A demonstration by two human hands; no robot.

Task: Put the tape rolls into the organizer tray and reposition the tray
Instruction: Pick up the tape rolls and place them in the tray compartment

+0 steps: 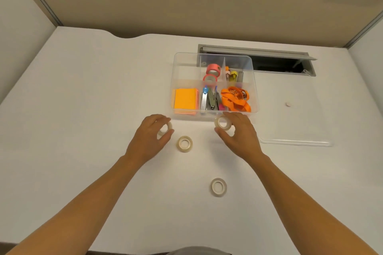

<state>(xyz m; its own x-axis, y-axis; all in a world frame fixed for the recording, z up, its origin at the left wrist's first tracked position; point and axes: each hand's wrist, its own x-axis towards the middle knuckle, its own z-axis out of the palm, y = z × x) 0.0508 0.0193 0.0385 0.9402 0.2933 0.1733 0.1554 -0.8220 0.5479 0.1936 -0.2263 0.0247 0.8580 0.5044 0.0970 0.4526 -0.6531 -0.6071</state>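
Held rolls: the left hand (150, 136) has its fingers curled around a translucent white tape roll (165, 128); the right hand (238, 134) grips another clear roll (223, 123), just at the tray's near wall.
Loose rolls: one clear ring (184, 144) lies between the hands, another (218, 187) nearer the person.
Tray: clear plastic divided organizer tray (176, 72) on the white desk (83, 99), holding orange sticky notes (185, 98) and pink tape rolls (212, 73).
Beside it: a flat clear lid (296, 142) to the right.
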